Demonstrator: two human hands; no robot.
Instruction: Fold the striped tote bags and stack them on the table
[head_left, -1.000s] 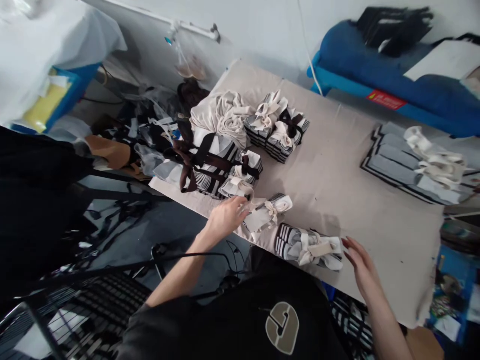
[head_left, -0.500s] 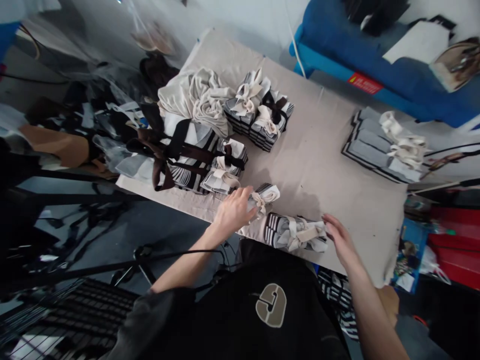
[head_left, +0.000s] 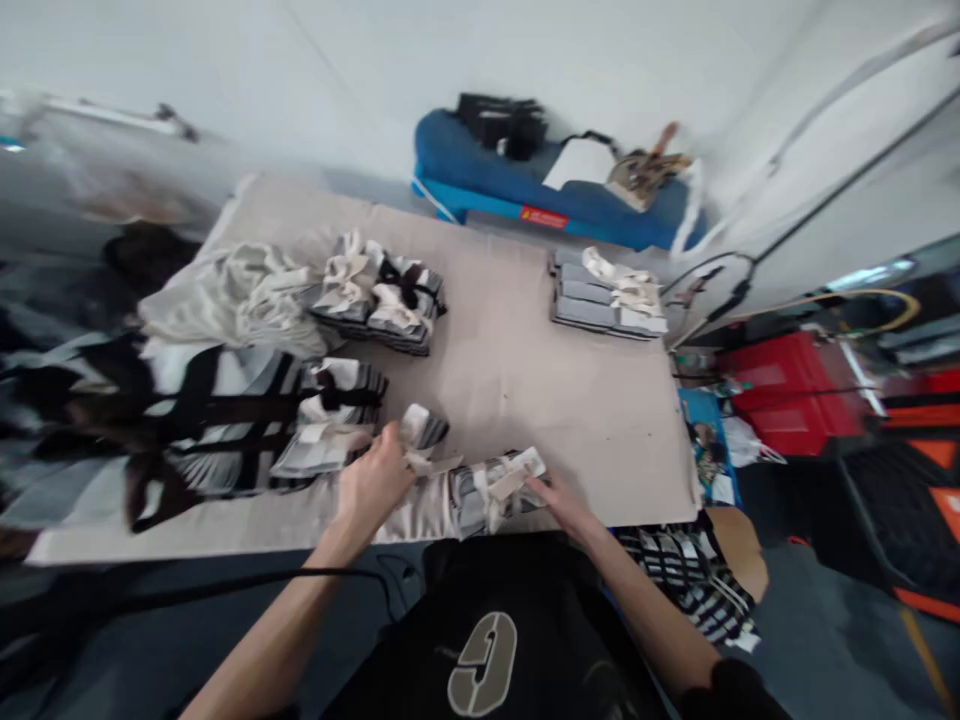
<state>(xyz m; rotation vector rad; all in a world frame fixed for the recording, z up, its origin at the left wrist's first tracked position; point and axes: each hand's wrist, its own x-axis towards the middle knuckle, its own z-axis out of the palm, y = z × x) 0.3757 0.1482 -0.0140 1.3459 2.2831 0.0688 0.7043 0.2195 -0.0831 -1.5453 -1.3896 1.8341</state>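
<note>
My left hand (head_left: 375,478) is closed around the near-left side of a small bundle of grey and black striped fabric pieces (head_left: 429,432), tied with a cream strip. To its right, at the table's front edge, lies a larger bundle of striped fabric pieces (head_left: 472,497) with a cream tie across its top. My right hand (head_left: 559,500) grips that bundle's right end, thumb and fingers close together by a pale end flap. The fingertips of both hands are partly hidden and slightly blurred.
Tied striped bundles (head_left: 397,310) and a heap of cream fabric (head_left: 240,295) sit at the left, behind dark-strapped stacks (head_left: 225,420). Another grey stack (head_left: 604,295) lies at the back right. A blue padded bench (head_left: 480,170) stands behind the cloth-covered table (head_left: 517,380).
The view has swung right. My left hand has closed on the small bundle, and my right hand has gone from hovering beside the larger bundle to gripping its right end.
</note>
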